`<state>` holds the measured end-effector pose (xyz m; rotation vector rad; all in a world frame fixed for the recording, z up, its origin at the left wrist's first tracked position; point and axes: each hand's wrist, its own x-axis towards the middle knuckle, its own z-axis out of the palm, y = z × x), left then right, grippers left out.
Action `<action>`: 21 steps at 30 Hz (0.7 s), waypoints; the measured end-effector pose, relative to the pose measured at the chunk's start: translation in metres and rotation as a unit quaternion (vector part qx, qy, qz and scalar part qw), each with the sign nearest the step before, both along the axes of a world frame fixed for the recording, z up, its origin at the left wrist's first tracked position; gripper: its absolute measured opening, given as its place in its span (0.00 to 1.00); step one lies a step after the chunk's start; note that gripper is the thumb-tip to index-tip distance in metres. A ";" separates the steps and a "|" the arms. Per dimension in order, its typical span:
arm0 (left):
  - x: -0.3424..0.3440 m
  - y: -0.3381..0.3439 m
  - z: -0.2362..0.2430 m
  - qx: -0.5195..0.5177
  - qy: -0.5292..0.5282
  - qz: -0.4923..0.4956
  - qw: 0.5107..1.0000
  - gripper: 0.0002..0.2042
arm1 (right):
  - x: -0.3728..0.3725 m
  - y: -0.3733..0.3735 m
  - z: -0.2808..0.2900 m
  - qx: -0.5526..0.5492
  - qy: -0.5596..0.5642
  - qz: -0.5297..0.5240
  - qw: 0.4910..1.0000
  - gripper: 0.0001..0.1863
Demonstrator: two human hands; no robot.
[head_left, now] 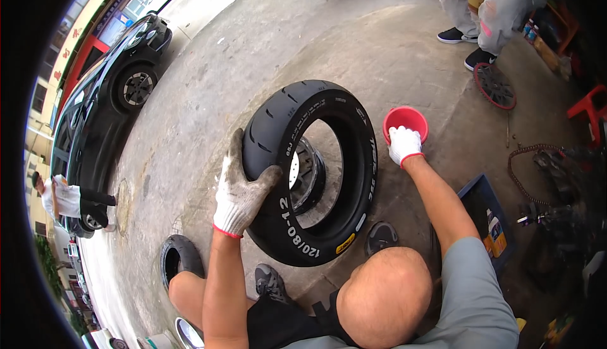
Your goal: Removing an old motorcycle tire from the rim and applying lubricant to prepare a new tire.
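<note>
My left hand (240,194), in a grimy white knit glove, grips a black motorcycle tyre (264,131) at its left side, thumb on the sidewall and fingers behind the tread. The tyre stands tilted in front of me. Through its opening shows a black wheel rim (315,181) with a pale disc, partly hidden. To the right, my right hand (403,145), in a cleaner white glove, reaches into a small red bowl (414,119) on the ground. Its fingers are bunched together inside; whatever they hold, if anything, is hidden.
Another tyre (180,255) lies by my left leg. On the right are a blue tray (475,191) with items in it, a red-edged round cover (495,86), a chain (520,172) and a red stool (588,114). A person sits at the upper right; a dark car (104,118) is parked left.
</note>
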<state>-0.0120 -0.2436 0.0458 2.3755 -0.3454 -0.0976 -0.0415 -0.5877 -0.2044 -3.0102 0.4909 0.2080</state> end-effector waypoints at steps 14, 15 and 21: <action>0.001 -0.002 0.000 -0.012 -0.006 -0.001 1.000 0.46 | -0.077 -0.072 0.037 0.001 -0.149 -0.003 0.989 0.17; 0.001 -0.002 -0.001 -0.013 -0.003 0.000 1.000 0.46 | -0.090 -0.081 0.037 -0.010 -0.161 -0.006 0.987 0.18; 0.001 -0.004 -0.002 -0.020 -0.011 -0.005 1.000 0.45 | -0.151 -0.103 0.011 -0.043 -0.183 -0.066 0.980 0.20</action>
